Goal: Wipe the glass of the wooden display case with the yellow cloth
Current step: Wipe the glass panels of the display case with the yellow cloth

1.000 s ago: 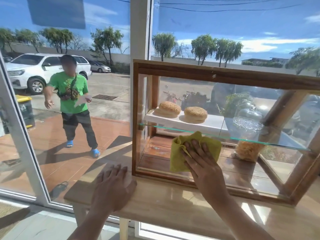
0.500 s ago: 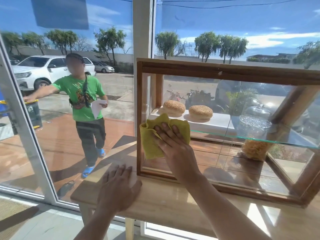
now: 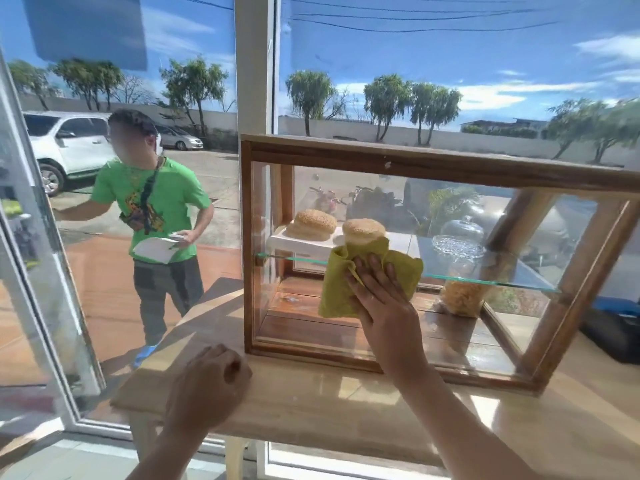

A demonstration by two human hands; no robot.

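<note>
The wooden display case [image 3: 426, 165] stands on a light wooden table, its front glass [image 3: 485, 327] facing me. My right hand [image 3: 382, 311] lies flat, fingers up, and presses the yellow cloth [image 3: 337, 284] against the glass left of the middle, at the height of the inner glass shelf. My left hand [image 3: 207, 382] rests as a closed fist on the table near the case's lower left corner, holding nothing. Behind the glass I see two sesame buns [image 3: 313, 221] on a white tray and a glass dome.
The table [image 3: 346, 407] ends at its left edge near my left fist. Large window panes stand behind the case, split by a white post [image 3: 254, 64]. Outside, a person in a green shirt [image 3: 152, 202] stands close to the window. A dark object [image 3: 613, 336] lies at far right.
My right hand has slid the cloth from the glass's left edge back to the right, toward the middle. My left hand has curled from flat into a fist. The person outside has stepped nearer.
</note>
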